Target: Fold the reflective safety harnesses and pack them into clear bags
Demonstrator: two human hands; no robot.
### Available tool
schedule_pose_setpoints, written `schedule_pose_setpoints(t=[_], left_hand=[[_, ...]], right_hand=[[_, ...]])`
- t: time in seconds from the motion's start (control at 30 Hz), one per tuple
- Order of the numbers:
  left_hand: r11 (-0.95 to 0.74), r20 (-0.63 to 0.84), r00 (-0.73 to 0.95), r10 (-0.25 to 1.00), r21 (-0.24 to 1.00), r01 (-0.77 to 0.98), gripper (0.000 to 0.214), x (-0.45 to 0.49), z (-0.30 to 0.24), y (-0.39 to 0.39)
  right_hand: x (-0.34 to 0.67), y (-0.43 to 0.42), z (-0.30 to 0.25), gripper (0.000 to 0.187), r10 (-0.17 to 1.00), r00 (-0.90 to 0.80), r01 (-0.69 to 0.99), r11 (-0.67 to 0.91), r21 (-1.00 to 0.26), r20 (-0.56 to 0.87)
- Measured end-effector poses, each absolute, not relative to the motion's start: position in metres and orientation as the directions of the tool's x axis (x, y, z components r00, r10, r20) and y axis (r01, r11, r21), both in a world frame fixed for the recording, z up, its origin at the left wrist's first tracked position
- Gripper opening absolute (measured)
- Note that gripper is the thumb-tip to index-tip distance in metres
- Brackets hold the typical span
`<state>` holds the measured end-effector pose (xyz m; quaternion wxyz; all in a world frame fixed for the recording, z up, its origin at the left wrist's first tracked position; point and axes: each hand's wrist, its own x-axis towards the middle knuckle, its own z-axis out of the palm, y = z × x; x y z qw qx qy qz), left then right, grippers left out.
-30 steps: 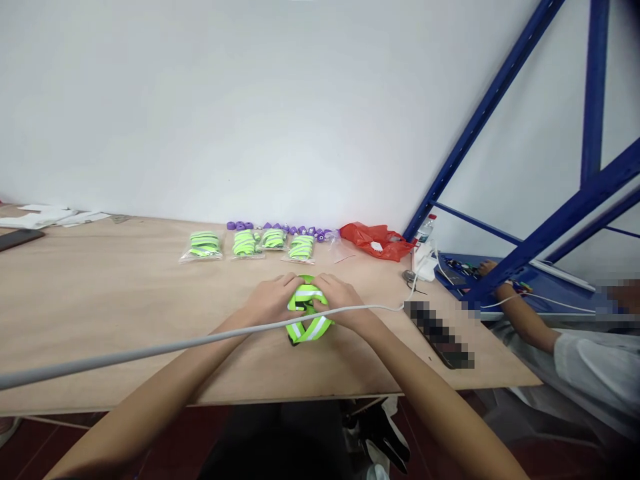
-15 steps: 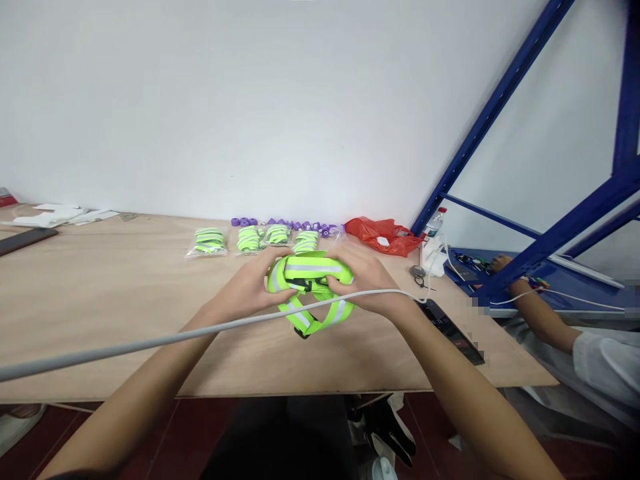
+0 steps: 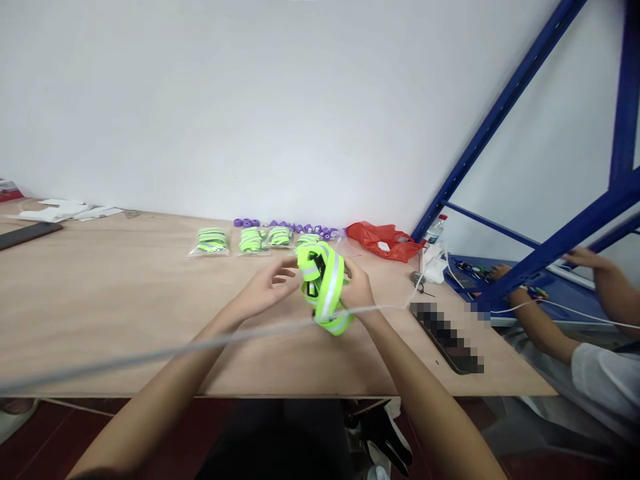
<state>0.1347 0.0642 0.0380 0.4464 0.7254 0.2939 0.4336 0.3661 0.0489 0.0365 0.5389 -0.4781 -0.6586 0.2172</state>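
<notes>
A coiled neon-green reflective strap (image 3: 330,287) with a silver stripe and black buckles is held above the table. My right hand (image 3: 358,288) grips its right side, with the fingers partly hidden behind the coil. Just left of the strap, my left hand (image 3: 267,288) has its fingers apart and slightly curled, holding nothing. A loop of the strap hangs below the coil. Behind my hands lie several similar straps in clear plastic bags, among them a bagged strap (image 3: 212,241) at the left.
Purple rolls (image 3: 247,223) and a red plastic bag (image 3: 384,241) line the wall. A grey cable (image 3: 200,345) crosses before my arms. At right are a phone (image 3: 447,340), a bottle (image 3: 436,230), a blue rack (image 3: 500,113) and a co-worker's arms (image 3: 545,333). Papers (image 3: 65,211) lie far left.
My left hand has let go of the strap and moved slightly left. The coil has turned from lying sideways to upright in my right hand. Another co-worker's arm has appeared at right.
</notes>
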Motion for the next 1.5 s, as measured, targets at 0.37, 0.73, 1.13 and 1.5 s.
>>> schedule_pose_setpoints(t=[0.37, 0.73, 1.13, 1.5], left_hand=[[-0.474, 0.457, 0.315, 0.832, 0.88, -0.024, 0.022, 0.163, 0.043, 0.063], [-0.285, 0.321, 0.036, 0.946, 0.882, -0.375, 0.03, 0.14, 0.068, 0.067], [-0.662, 0.763, 0.077, 0.642, 0.501, 0.558, 0.04, 0.073, 0.067, 0.064], [-0.691, 0.731, -0.016, 0.682, 0.652, 0.312, 0.035, 0.073, 0.098, 0.066]], right_hand=[[0.353, 0.043, 0.042, 0.038, 0.827, -0.04, 0.316, 0.544, -0.778, 0.561], [0.338, 0.031, 0.041, 0.018, 0.866, -0.155, 0.372, 0.497, -0.784, 0.476], [0.384, 0.045, 0.02, 0.028, 0.7, 0.201, 0.656, 0.423, -0.625, 0.685], [0.405, 0.044, 0.025, 0.019, 0.648, -0.224, 0.891, 0.439, -0.117, 0.728]])
